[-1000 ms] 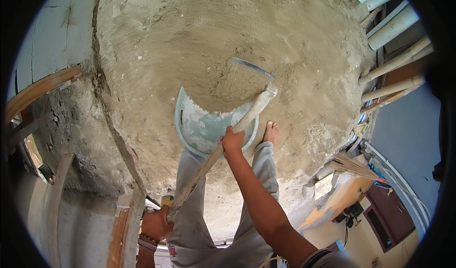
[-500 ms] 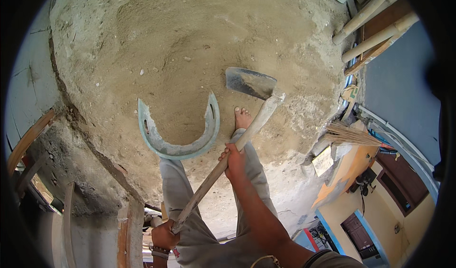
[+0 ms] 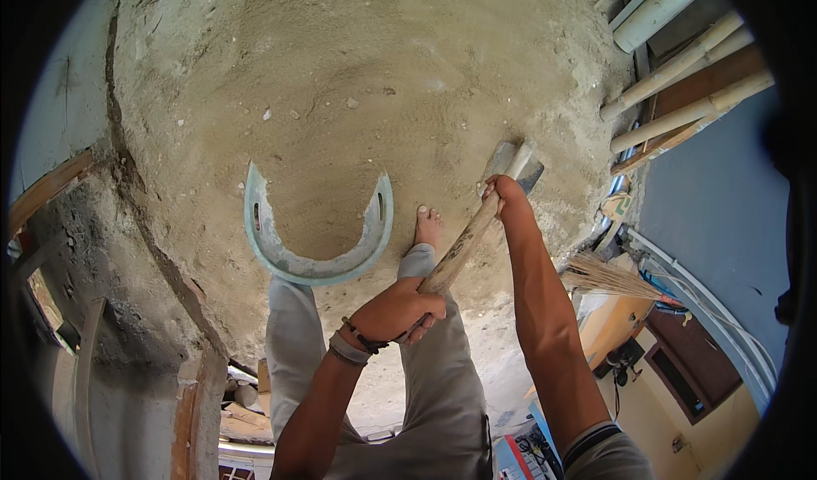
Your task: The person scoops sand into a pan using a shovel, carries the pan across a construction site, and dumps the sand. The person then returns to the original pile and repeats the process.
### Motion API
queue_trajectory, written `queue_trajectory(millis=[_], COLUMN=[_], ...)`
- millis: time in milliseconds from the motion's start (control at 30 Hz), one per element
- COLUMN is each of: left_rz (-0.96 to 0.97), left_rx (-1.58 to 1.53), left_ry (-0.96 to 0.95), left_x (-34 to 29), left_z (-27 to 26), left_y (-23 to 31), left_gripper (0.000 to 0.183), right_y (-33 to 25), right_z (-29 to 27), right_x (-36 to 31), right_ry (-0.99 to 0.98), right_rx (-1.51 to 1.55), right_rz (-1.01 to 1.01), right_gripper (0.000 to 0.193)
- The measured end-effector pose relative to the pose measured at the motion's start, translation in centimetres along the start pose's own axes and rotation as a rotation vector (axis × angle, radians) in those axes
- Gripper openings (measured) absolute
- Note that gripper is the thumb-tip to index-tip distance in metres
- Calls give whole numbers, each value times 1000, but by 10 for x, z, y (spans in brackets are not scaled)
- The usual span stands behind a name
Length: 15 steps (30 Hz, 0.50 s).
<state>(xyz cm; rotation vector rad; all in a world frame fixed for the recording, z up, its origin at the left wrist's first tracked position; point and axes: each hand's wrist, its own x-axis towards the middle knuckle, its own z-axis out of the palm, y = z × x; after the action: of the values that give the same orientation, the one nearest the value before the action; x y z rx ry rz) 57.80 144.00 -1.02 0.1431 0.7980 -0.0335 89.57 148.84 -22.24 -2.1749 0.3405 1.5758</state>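
Note:
A hoe (image 3: 464,246) with a wooden handle slants up to the right across my right leg. My left hand (image 3: 400,310), a bracelet and bands at its wrist, is wrapped around the near end of the handle. Higher up, my right hand (image 3: 506,195) grips the handle close to the metal blade (image 3: 529,172), which is partly hidden behind the handle and hand. To the left of the hoe, in front of my legs, lies a pale green U-shaped scoop pan (image 3: 319,271) with slots in its sides. Sand fills the space inside its rim.
Sand (image 3: 357,71) with small stones spreads ahead. My bare right foot (image 3: 427,225) stands on it beside the pan. Bamboo poles (image 3: 681,67) lie at the upper right, with a stick broom (image 3: 608,276) below them. A cracked wall edge (image 3: 157,242) runs along the left.
The hoe has moved right, its blade now farther from the pan. My right hand has shifted up near the blade; my left hand has come up and right from beside my left thigh.

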Motion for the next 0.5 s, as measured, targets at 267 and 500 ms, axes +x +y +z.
queue_trajectory(millis=[267, 500], left_rz=[161, 237], left_rx=[-26, -417], left_ry=[166, 306], left_x=[-127, -188], left_z=[-91, -124], left_y=[-20, -168], left_gripper=[16, 21], right_y=[28, 151], right_z=[186, 331], right_x=[-70, -145], right_ry=[-129, -213], right_rx=[-44, -313], right_rz=[-50, -252], right_gripper=[16, 9])
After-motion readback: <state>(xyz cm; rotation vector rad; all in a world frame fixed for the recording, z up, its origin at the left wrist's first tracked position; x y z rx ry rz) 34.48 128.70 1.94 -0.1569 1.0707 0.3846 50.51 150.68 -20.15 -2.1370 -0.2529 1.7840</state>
